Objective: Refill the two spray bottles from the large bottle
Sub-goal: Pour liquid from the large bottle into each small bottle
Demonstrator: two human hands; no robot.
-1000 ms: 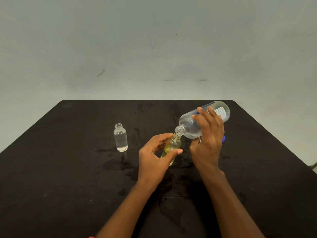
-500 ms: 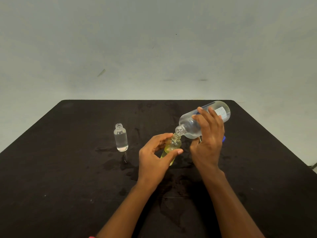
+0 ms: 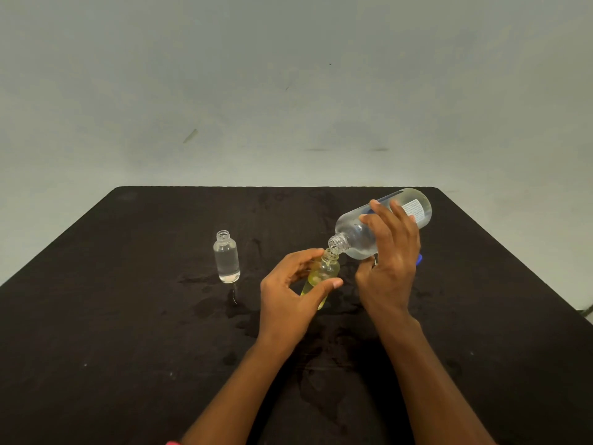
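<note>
This is a plain indoor room; whether home, lab or workshop cannot be told. A wide black cloth-covered table with rounded far corners fills the lower view. Directly behind the table stands a pale grey-green painted wall, with small dark scuff marks above the table's far edge.

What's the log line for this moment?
step: refilling; right hand: tips large bottle; left hand: holds yellow-tinted spray bottle; clear spray bottle: upright, uncapped
</note>
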